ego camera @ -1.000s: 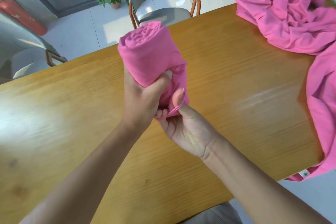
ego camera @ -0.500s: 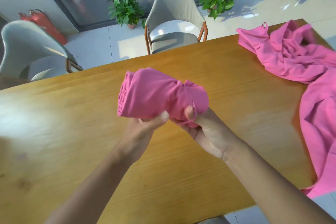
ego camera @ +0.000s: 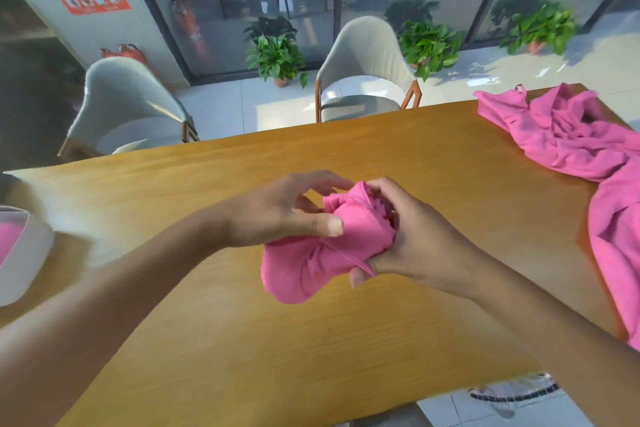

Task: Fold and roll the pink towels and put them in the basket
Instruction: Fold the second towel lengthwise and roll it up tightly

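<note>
A rolled pink towel (ego camera: 311, 263) hangs just above the middle of the wooden table (ego camera: 242, 340), held between both hands. My left hand (ego camera: 277, 215) lies over its upper left side, thumb pressed on the cloth and fingers curved around the far end. My right hand (ego camera: 408, 243) grips the right end, with a thin hem strand across its thumb. A white basket (ego camera: 24, 260) sits at the table's left edge with pink cloth inside. More loose pink towels (ego camera: 571, 139) lie heaped at the right end.
Two grey chairs (ego camera: 363, 80) stand beyond the table's far edge, with potted plants (ego camera: 277, 59) and glass doors behind them. One loose towel (ego camera: 620, 253) drapes over the table's right edge. Bare wood lies between the basket and my hands.
The roll has dropped lower and turned so its round end points toward me. My left hand shifted from beneath it to on top. The view lifted, bringing the basket in at the left.
</note>
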`<state>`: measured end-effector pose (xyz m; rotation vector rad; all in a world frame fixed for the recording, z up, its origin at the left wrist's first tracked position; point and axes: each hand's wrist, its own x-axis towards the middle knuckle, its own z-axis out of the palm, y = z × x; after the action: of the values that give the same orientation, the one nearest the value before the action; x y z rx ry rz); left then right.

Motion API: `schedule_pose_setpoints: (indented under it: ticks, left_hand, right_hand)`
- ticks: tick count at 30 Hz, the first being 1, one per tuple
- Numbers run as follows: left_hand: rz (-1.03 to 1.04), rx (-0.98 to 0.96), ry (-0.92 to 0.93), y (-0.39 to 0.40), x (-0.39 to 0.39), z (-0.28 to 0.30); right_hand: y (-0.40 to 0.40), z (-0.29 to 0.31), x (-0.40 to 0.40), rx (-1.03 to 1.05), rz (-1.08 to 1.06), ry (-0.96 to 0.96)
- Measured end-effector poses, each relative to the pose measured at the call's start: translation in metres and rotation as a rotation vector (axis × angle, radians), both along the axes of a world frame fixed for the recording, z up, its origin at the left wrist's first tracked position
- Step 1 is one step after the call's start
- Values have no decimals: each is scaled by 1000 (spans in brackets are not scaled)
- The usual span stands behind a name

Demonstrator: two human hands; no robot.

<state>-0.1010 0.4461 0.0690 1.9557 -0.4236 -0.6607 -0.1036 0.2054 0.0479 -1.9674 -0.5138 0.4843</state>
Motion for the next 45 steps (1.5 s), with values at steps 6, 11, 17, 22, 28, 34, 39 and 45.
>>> schedule_pose_setpoints:
  ticks: [6, 11, 17, 22, 28, 34, 39, 45]
  left_hand:
    - [45, -231, 40, -1, -61, 7]
    - [180, -367, 9, 19, -103, 12]
    - [335, -611, 154, 45, -142, 10]
    - [444, -771, 264, 62, -166, 8]
    - [636, -770, 296, 78, -179, 7]
    - [769, -807, 313, 87, -183, 15]
    - [904, -806, 305, 88, -186, 17]
    - [721, -824, 544, 111, -192, 15]
  right_hand:
    - [44, 34, -46, -133, 9, -187]
    - [71, 46, -88, -47, -110, -163]
    - [99, 69, -118, -191, -54, -79]
    - [116, 73, -138, -246, -78, -43]
    - [144, 72, -150, -234, -55, 6]
    - [166, 77, -153, -256, 53, 72]
    - [177, 73, -155, -340, 109, 11]
    - [179, 62, -148, -251, 62, 139]
